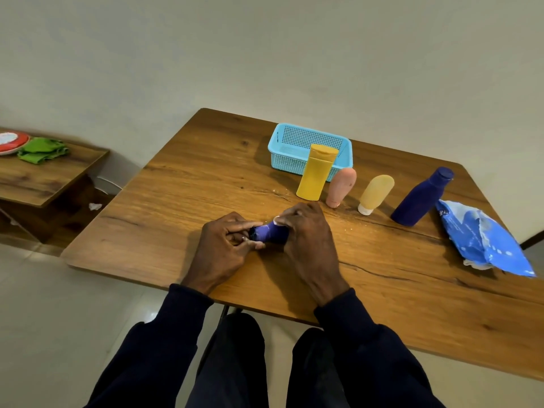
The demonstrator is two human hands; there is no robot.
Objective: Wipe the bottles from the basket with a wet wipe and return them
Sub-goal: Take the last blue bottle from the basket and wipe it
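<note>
A small purple bottle (pixel 269 232) lies on its side between both hands above the wooden table (pixel 182 195). My left hand (pixel 225 245) pinches its dark cap end. My right hand (pixel 306 242) wraps round the bottle's body, with a bit of white wipe (pixel 277 220) showing at the fingertips. Behind the hands stand a yellow bottle (pixel 316 172), a pink tube (pixel 341 187), a pale yellow tube (pixel 376 194) and a dark blue bottle (pixel 421 197). The light blue basket (pixel 294 139) sits at the back and holds no bottles.
A blue wet-wipe pack (pixel 482 240) lies torn open at the table's right edge. A lower side table (pixel 44 178) to the left carries a green cloth (pixel 42 150) and a red plate (pixel 11 141). My legs are under the table's near edge.
</note>
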